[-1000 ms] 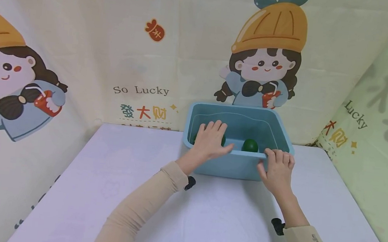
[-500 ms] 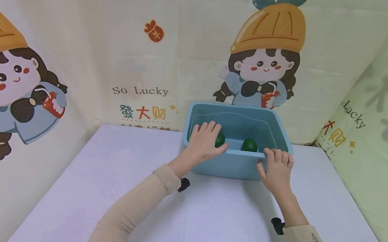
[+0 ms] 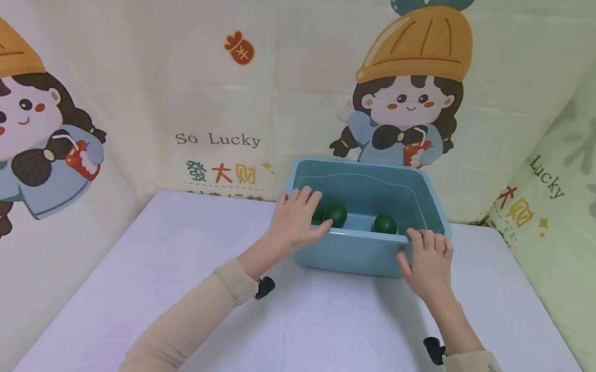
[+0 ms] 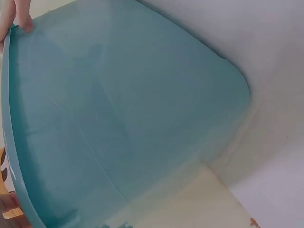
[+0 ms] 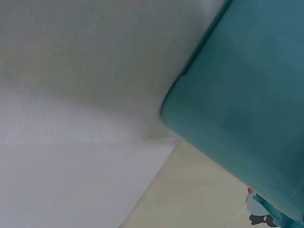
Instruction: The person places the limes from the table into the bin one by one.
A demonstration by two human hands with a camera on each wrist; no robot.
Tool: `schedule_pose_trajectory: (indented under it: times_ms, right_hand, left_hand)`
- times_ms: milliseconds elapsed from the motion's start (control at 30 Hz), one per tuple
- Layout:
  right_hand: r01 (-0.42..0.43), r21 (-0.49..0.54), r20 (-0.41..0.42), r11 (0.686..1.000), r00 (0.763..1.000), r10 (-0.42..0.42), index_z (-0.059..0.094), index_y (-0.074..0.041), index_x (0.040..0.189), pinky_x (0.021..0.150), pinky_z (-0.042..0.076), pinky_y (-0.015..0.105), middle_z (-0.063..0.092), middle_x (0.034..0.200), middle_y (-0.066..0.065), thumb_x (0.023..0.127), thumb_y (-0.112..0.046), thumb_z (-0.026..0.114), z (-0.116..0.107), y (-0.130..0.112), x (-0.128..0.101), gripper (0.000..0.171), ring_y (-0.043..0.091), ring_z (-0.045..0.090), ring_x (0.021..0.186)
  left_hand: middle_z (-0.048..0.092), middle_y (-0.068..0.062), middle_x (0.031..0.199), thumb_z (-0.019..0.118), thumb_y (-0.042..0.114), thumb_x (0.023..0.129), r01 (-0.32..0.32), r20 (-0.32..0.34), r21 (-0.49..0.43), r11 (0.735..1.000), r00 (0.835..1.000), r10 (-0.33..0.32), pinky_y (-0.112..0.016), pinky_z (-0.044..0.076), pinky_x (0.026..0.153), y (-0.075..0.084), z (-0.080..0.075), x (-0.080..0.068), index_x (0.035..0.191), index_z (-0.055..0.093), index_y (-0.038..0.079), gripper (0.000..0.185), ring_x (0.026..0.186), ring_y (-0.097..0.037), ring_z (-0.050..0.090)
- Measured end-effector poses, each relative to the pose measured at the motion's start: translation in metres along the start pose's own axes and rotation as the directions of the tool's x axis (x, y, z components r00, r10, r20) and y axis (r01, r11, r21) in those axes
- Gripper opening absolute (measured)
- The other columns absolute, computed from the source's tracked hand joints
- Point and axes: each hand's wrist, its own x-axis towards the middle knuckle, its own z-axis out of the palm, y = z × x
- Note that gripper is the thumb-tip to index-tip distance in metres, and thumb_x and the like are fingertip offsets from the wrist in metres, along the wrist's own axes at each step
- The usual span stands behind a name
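Observation:
A light blue plastic bin (image 3: 351, 254) stands near the back of the table, and its outer wall (image 4: 128, 104) fills much of the left wrist view. Three round green balls are inside: one on the right (image 3: 385, 224), another left of centre (image 3: 336, 215), and a third (image 3: 318, 215) partly covered by my left hand (image 3: 294, 221). That hand lies over the bin's front left corner, fingers loosely spread and thumb at the front rim. My right hand (image 3: 428, 258) grips the front right rim, fingers over the edge and thumb against the outside wall.
The white table (image 3: 305, 336) reaches forward to a printed cloth backdrop (image 3: 307, 91) close behind the bin. Cloth also hangs on the left and right sides. A small black device (image 3: 265, 288) is worn at the left wrist, another (image 3: 434, 350) at the right.
My left hand has shifted left, from over the bin's inside to its front left corner, uncovering more of the green balls. The right hand keeps its grip; the bin stays in place.

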Motion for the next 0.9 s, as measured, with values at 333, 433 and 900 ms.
schedule_pose_trajectory:
  times_ms: [333,433,900]
  right_hand:
    - [0.001,-0.048,0.17,0.999,0.985,0.008,0.042,0.0,0.116,0.089,0.016,0.054,0.04,0.107,0.02,0.082,-0.016,0.058,-0.015,-0.002,0.002,0.041,0.038,0.032,0.102]
    - [0.04,-0.067,0.213,0.997,0.977,-0.025,0.041,0.0,0.118,0.088,0.019,0.054,0.041,0.108,0.02,0.081,-0.018,0.06,-0.022,-0.001,0.004,0.045,0.038,0.034,0.101]
    - [0.05,0.018,0.505,0.999,0.862,-0.052,0.04,0.001,0.127,0.091,0.033,0.059,0.049,0.117,0.023,0.085,-0.019,0.063,-0.077,-0.002,0.03,0.052,0.043,0.045,0.108]
  left_hand:
    - [0.046,-0.005,0.12,0.044,0.049,0.086,0.039,-0.03,-0.032,0.999,0.999,-0.04,-0.044,0.031,0.09,-0.018,-0.014,-0.013,0.129,0.044,0.012,0.056,0.106,-0.023,0.04]
    - [0.046,-0.007,0.122,0.044,0.05,0.086,0.056,-0.032,-0.038,0.998,0.998,-0.057,-0.046,0.03,0.092,-0.023,-0.017,-0.016,0.13,0.044,0.013,0.057,0.11,-0.024,0.039]
    - [0.047,-0.009,0.12,0.049,0.046,0.084,0.117,-0.059,-0.046,0.992,0.991,-0.119,-0.048,0.03,0.091,-0.047,-0.028,-0.033,0.125,0.048,0.013,0.052,0.109,-0.028,0.04]
